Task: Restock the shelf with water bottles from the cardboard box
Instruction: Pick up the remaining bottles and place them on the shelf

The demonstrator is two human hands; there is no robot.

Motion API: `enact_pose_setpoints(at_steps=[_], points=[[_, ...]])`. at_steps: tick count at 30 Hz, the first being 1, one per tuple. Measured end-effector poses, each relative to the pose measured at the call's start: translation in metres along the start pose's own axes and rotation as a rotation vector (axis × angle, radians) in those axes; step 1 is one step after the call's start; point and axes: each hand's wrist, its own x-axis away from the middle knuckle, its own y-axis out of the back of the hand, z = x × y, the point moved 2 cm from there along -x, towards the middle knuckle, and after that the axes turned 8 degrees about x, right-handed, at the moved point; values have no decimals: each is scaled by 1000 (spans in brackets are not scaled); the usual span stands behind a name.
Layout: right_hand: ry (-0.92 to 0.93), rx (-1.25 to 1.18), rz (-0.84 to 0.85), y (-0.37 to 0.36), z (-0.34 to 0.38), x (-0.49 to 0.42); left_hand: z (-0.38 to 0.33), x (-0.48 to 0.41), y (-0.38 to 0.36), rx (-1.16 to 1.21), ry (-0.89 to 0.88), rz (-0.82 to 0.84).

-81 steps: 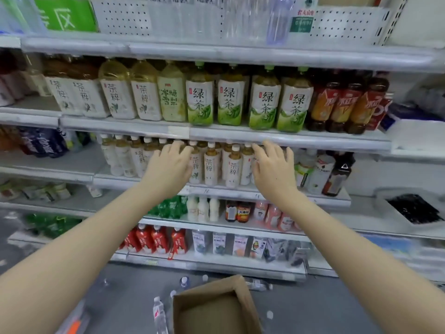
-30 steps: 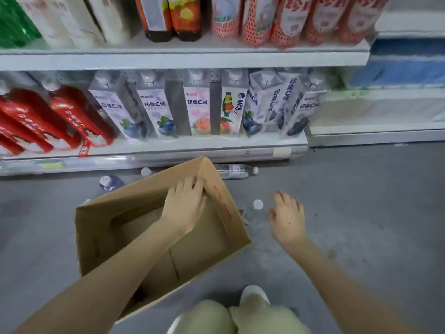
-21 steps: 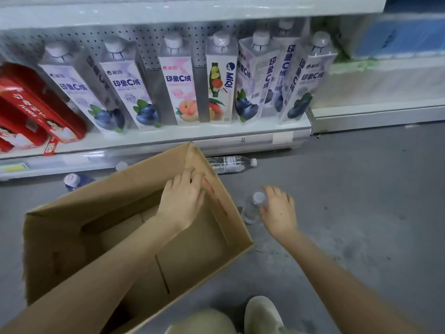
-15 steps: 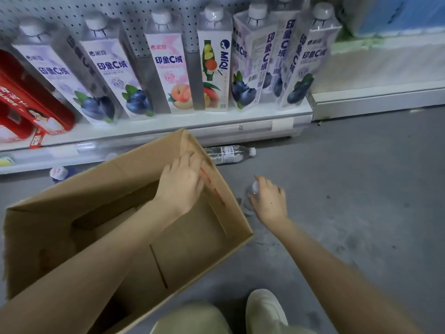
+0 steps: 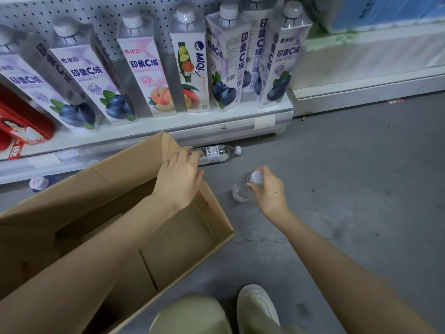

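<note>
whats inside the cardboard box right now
The cardboard box shows only bare bottom flaps, no bottles. The left forearm covers part of the inside, so that part stays unseen.

Box [image 5: 168,237] left; open floor [image 5: 349,189] rt.

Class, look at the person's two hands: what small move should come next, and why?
Probably lift the upright water bottle off the floor: the right hand already grips it around its cap, while the left hand holds the cardboard box rim.

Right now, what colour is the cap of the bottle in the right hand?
White, on the bottle in the right hand; head view.
</note>
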Motion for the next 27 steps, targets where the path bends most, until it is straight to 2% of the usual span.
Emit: enact_pose_setpoints(at_steps=[8, 17, 27], points=[[17, -108, -76, 62, -15, -5, -41, -26, -6, 7, -14, 23], [5, -74, -101, 60, -46, -50, -52, -92, -42, -22, 36, 137], [47, -82, -139, 47, -73, -114, -45, -165, -125, -118, 70, 298]])
